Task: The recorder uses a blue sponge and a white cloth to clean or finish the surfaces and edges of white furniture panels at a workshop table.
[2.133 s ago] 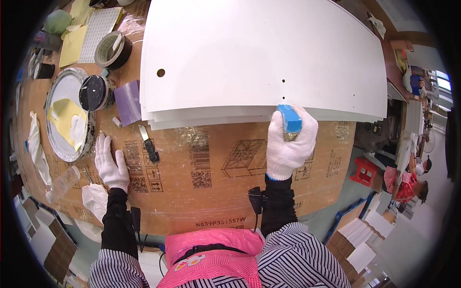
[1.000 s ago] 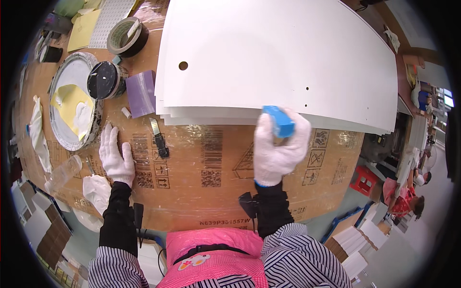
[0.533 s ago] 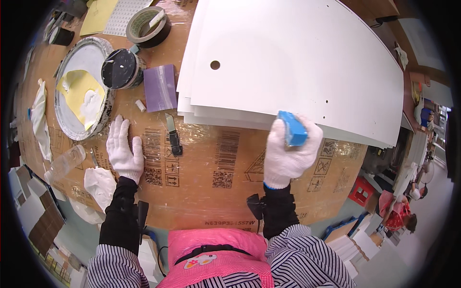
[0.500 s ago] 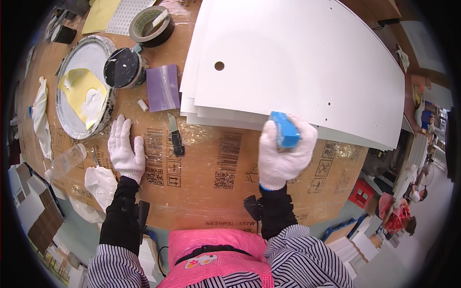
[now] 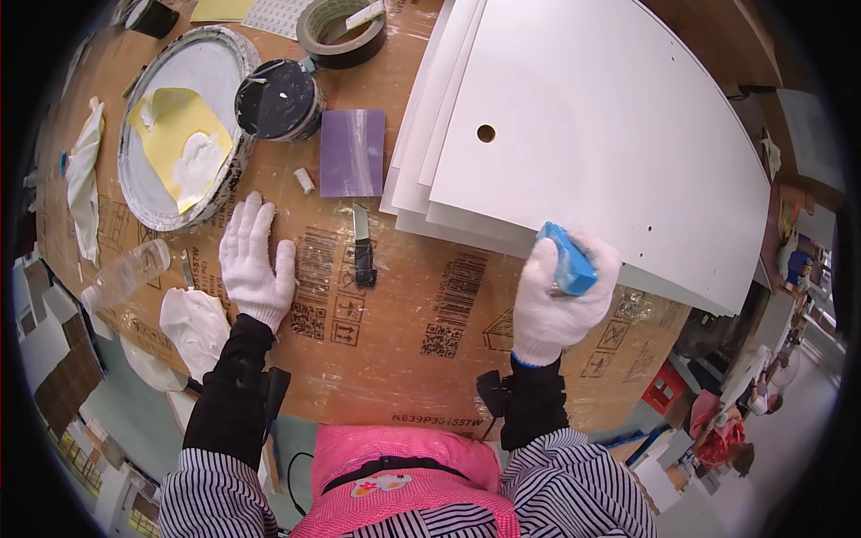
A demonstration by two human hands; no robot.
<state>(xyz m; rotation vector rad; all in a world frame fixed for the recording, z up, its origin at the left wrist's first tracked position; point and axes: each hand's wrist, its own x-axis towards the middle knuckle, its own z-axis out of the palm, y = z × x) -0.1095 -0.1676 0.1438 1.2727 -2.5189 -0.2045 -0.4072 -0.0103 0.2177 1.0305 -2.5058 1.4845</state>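
Observation:
My right hand [image 5: 563,309], in a white knitted glove, grips a small blue block [image 5: 570,262] at the near edge of the top white panel [image 5: 574,134]. That panel has a round hole and small drilled dots, and lies on a slightly fanned stack of similar panels. My left hand [image 5: 255,269], gloved too, lies flat on the cardboard-covered table [image 5: 377,377] with fingers stretched and holds nothing. To its right rests a utility knife [image 5: 363,255] with its blade out. A purple sheet [image 5: 352,154] and a small white piece [image 5: 304,180] lie beyond it.
Left of the panels stand a black-lidded tub [image 5: 280,99], a tape roll [image 5: 339,36] and a round lid [image 5: 161,63] bearing yellow paper with white paste. A clear bottle [image 5: 130,272] and white cloth [image 5: 195,330] lie near my left hand. People [image 5: 722,444] are far right.
My view has shifted, moving the table things rightward in the picture. The top panel sits farther right over the stack, showing more panel edges at its left. My right hand keeps the blue block.

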